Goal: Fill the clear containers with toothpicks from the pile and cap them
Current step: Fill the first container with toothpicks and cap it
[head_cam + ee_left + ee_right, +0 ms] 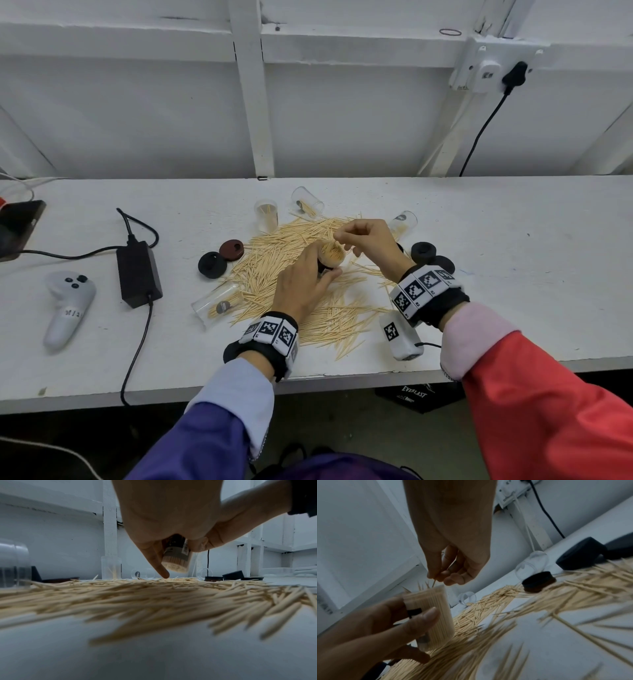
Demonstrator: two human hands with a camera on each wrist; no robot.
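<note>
Loose wooden toothpicks form a pile (294, 260) in the middle of the white table (513, 260). My left hand (323, 269) grips a clear container (331, 256) packed with toothpicks and holds it tilted just above the pile. In the left wrist view that container (177, 557) shows below the left hand (171, 543). My right hand (339, 237) hovers over the container's mouth and pinches a toothpick (434, 583) between thumb and fingertips. In the right wrist view the right hand (440, 576) is right above the filled container (433, 615).
Around the pile are an upright clear container (266, 214) and three lying ones (307, 202) (404, 222) (215, 305). Dark caps lie left (212, 264) (232, 250) and right (424, 253). A controller (68, 305) and power adapter (138, 274) sit left.
</note>
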